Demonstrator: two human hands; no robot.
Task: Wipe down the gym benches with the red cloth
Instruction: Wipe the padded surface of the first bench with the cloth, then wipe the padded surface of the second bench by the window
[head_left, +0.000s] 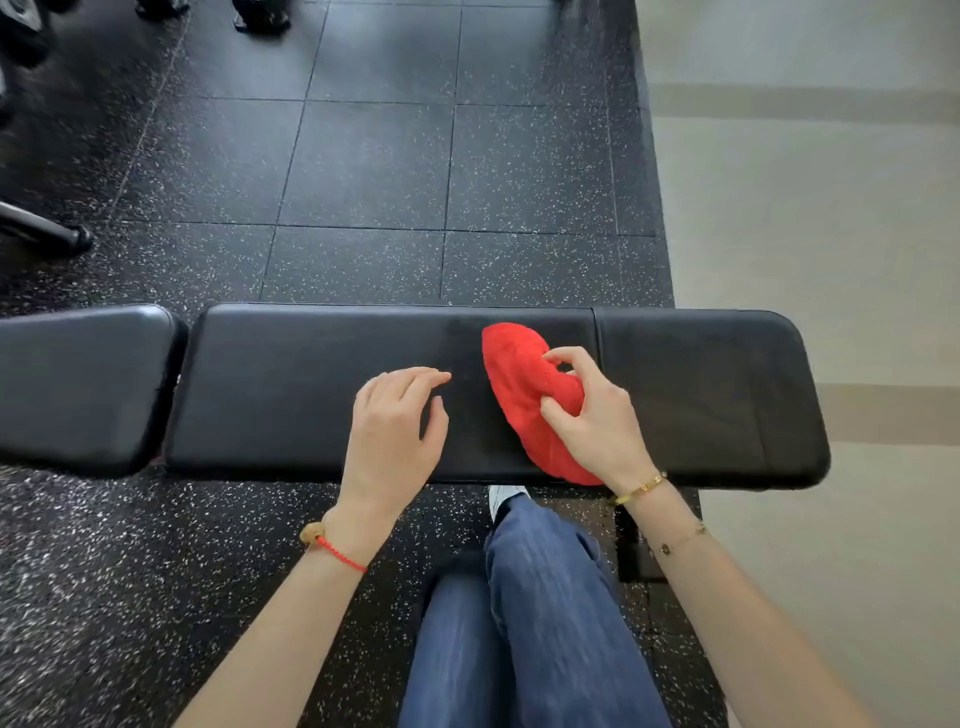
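Right hand (597, 421): we are pinching the bunched red cloth (524, 395) between thumb and curled fingers | cloth: lying on the black bench pad (311, 395), right of centre | left hand (397, 426): hovering just beside it, fingers relaxed, holding nothing

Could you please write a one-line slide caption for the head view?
Right hand grips a red cloth on a black gym bench; left hand hovers open beside it.

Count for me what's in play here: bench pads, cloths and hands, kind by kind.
Black bench pads: 2, a long pad and a shorter pad
Red cloth: 1
Hands: 2, left hand and right hand
Total: 5
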